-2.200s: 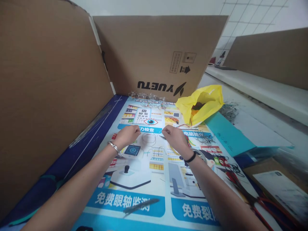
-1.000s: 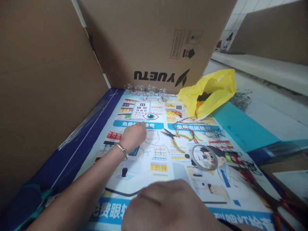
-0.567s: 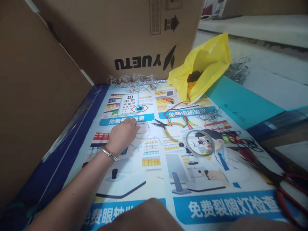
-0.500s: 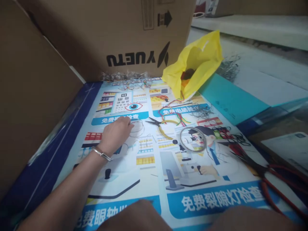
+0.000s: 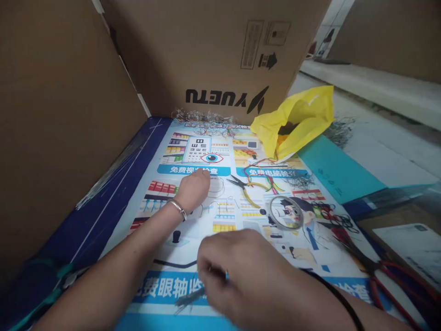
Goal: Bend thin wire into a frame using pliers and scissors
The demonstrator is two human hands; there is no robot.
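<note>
My left hand [image 5: 193, 189], with a silver bangle at its wrist, rests on the printed sheet [image 5: 220, 322] with fingers curled closed. A loop of thin wire [image 5: 217, 187] lies right beside its fingertips; what the fingers hold is hidden. My right hand [image 5: 241, 271] is in front, closer to me, thumb and fingers bent into a pinch. At its fingertips shows a grey bundle of thin wire-like strands [image 5: 190, 299], blurred; I cannot tell whether it is gripped or lies beneath. Needle-nose pliers [image 5: 247, 187] with yellow handles lie beyond, by short bent wires [image 5: 225, 202].
Cardboard walls [image 5: 220, 55] stand left and behind. A yellow bag [image 5: 306, 124] lies open at back right, with coloured cords [image 5: 263, 177]. A wire coil [image 5: 285, 213] and red-handled scissors [image 5: 377, 266] lie right. Tangled clear-silvery pieces [image 5: 203, 118] line the back; thin strands [image 5: 110, 172] lie left.
My right hand has risen into view from the bottom edge, in a pinch. The whole view has shifted, while my left hand stays by the wire loop.
</note>
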